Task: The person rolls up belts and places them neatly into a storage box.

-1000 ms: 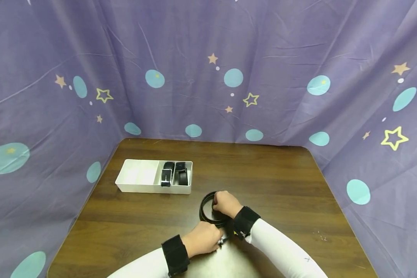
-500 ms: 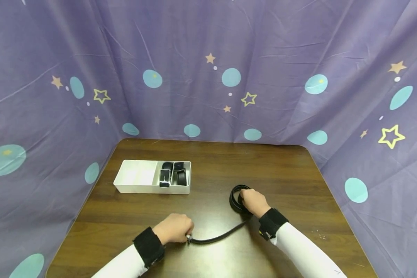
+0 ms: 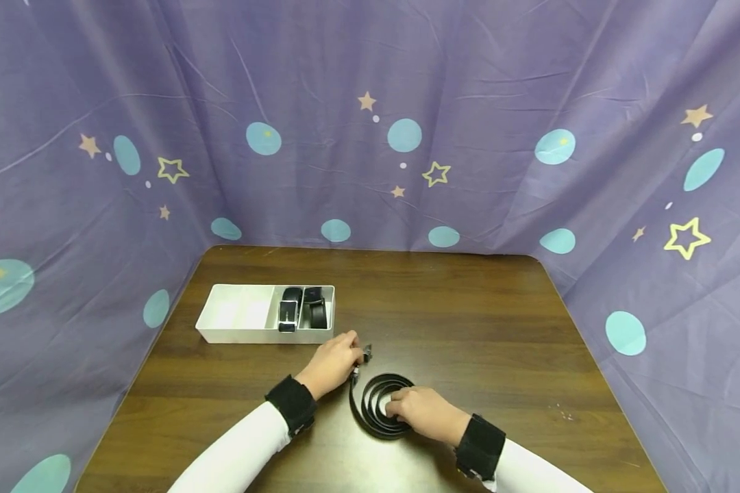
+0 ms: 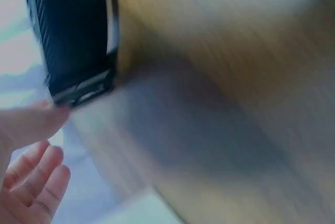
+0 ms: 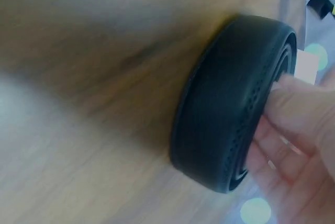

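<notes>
A black leather belt (image 3: 379, 433) is wound in a loose spiral near the front of the table, its strap standing on edge. My left hand (image 3: 331, 361) holds the belt's outer end at the metal buckle (image 3: 367, 352), just beyond the coil. In the left wrist view the thumb lies against the buckle (image 4: 86, 90), with the other fingers partly in view. My right hand (image 3: 430, 413) grips the coil from its right side, fingers reaching into the middle. Stitching runs along the coiled strap (image 5: 225, 103) in the right wrist view, where my thumb is on its inner edge.
A white divided box (image 3: 237, 335) stands at the back left of the wooden table (image 3: 469, 308). In its right compartments sit a rolled belt with a silver buckle (image 3: 288, 311) and a second rolled black belt (image 3: 318, 315). A purple curtain (image 3: 321, 82) surrounds the table.
The left hand went left with the belt end, then forward and right to beside the coil. The right hand moved the coil right, then back left and nearer; the spiral now looks looser.
</notes>
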The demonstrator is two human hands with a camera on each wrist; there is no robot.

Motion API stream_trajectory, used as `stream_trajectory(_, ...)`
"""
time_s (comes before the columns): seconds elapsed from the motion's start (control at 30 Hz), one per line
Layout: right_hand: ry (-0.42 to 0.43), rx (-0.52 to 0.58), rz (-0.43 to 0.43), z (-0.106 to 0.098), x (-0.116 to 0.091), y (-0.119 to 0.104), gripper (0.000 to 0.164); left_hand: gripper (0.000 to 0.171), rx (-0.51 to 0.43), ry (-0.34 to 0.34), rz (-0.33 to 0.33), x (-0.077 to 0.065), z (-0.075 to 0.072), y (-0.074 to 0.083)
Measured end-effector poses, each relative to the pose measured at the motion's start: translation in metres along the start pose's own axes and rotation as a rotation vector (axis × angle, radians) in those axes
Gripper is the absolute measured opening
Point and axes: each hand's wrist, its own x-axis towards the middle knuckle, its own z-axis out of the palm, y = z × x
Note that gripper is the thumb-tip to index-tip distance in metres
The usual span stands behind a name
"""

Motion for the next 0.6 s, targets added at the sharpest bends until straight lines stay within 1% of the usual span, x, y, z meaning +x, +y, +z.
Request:
stream_trajectory(0.03,0.007,-0.004,-0.026,0.001,0.002,-0.001,0.010,0.014,-0.024,-0.007,-0.010,0.004,0.004,0.005)
stream_trajectory(0.1,0.012,-0.013,-0.058,0.004,0.007,-0.003,0.008,0.015,-0.106,-0.045,-0.021,0.010,0.009,0.016)
stream_trajectory(0.2,0.003,-0.009,-0.078,0.007,0.012,-0.004,0.005,0.020,-0.260,-0.118,-0.021,0.013,0.013,0.027)
stream_trajectory(0.27,-0.006,-0.001,-0.084,0.009,0.013,-0.003,0.005,0.023,-0.361,-0.159,-0.021,0.013,0.013,0.029)
stream_trajectory(0.37,-0.019,0.034,-0.086,0.008,0.011,-0.001,0.006,0.026,-0.457,-0.206,-0.024,0.011,0.014,0.026)
stream_trajectory(0.43,-0.026,0.058,-0.086,0.008,0.010,0.000,0.009,0.029,-0.504,-0.227,-0.038,0.008,0.015,0.023)
stream_trajectory(0.5,-0.040,0.080,-0.080,0.007,0.009,0.000,0.011,0.031,-0.530,-0.237,-0.049,0.007,0.015,0.021)
stream_trajectory(0.6,-0.074,0.107,-0.040,0.005,0.011,0.000,0.011,0.033,-0.534,-0.231,-0.062,0.006,0.015,0.019)
